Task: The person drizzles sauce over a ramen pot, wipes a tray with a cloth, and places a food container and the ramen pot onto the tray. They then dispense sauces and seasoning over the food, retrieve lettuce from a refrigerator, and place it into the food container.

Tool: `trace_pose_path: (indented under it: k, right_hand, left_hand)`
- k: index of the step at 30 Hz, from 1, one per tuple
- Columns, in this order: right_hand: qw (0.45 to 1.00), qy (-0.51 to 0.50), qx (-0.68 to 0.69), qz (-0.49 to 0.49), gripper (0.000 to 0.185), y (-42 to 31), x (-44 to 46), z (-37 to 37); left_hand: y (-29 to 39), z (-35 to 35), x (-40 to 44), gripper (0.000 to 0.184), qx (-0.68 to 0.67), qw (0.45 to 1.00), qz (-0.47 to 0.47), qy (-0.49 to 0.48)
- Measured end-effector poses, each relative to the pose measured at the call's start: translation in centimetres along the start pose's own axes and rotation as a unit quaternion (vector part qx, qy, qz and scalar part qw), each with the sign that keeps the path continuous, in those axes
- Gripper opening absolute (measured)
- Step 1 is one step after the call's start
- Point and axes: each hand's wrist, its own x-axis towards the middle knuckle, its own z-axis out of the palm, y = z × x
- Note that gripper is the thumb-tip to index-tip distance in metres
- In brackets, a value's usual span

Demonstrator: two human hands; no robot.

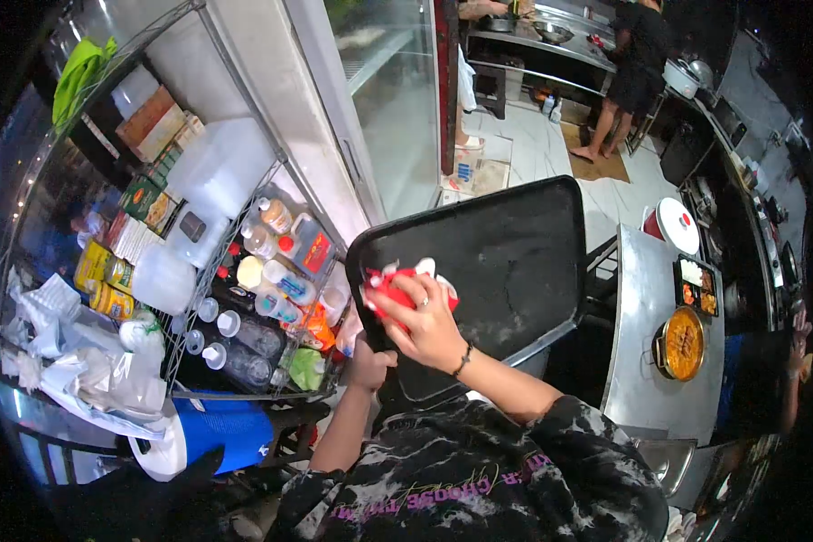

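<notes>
Hands [425,332] hold black tray [515,257] and half-hidden red cloth [396,291].

One head-worn camera looks forward and down at the nearby black tray [515,248], taking in shelves [219,262] left and a steel table [637,334] right of it.

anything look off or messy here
Nothing visibly spilled. The black tray has dull streaks, maybe scuffs or smears; I can't tell which. Crumpled plastic bags bunch untidily at the picture's left, unlike the neater tubs.
</notes>
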Motion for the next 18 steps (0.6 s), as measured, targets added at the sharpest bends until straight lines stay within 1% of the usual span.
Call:
trace_pose_path:
  k: [1,2,4,7,8,10,11,12,14,15,16,17,18]
  right_hand:
    - [1.0,-0.012,0.002,-0.005,0.049,-0.1,-1.3,-0.1]
    - [1.0,-0.025,0.004,-0.01,0.051,-0.3,-2.1,-0.4]
    - [1.0,-0.022,-0.011,-0.02,0.051,0.1,-2.2,-0.8]
    - [0.996,0.067,-0.041,0.033,0.05,0.2,0.8,-1.1]
    - [0.995,0.075,-0.057,0.042,0.048,0.3,2.0,-1.4]
    - [0.994,0.071,-0.081,0.029,0.046,1.2,2.8,-1.8]
    - [0.992,0.076,-0.093,0.037,0.043,1.5,2.7,-2.2]
    - [0.991,0.083,-0.1,0.042,0.043,2.3,2.4,-2.8]
    - [0.985,0.098,-0.117,0.076,0.04,5.0,1.2,-3.9]
    - [0.977,0.114,-0.145,0.107,0.038,7.2,1.0,-4.3]
    - [0.97,0.131,-0.17,0.116,0.04,9.3,1.1,-5.5]
    - [0.962,0.158,-0.175,0.137,0.041,11.6,1.1,-6.1]
    - [0.959,0.159,-0.156,0.176,0.041,13.0,1.3,-7.3]
  left_hand:
    - [-0.7,-0.8,0.3,0.064,-0.002,1.0,-0.024,-0.017]
    - [-0.2,0.2,0.3,0.066,-0.012,0.999,0.04,-0.011]
    - [-1.6,-0.5,0.6,0.067,0.013,0.999,0.037,-0.016]
    - [-0.5,0.0,0.3,0.069,0.0,0.999,0.027,-0.046]
    - [-0.3,0.1,-0.1,0.069,0.001,0.998,0.029,-0.05]
    - [0.0,0.3,-1.6,0.068,0.024,1.0,0.003,0.001]
    - [0.6,0.4,-2.3,0.067,0.005,0.998,-0.044,0.041]
    - [1.1,1.1,-2.8,0.068,-0.033,0.997,0.019,0.066]
    - [-1.4,-1.9,-3.7,0.072,-0.063,0.995,0.012,0.081]
    - [-1.6,-2.7,-4.3,0.074,-0.066,0.993,0.028,0.093]
    - [-1.8,-3.6,-4.9,0.077,-0.068,0.991,0.044,0.107]
    - [-1.8,-4.4,-5.5,0.078,-0.061,0.992,0.058,0.09]
    - [-1.9,-5.2,-6.0,0.079,-0.055,0.993,0.072,0.074]
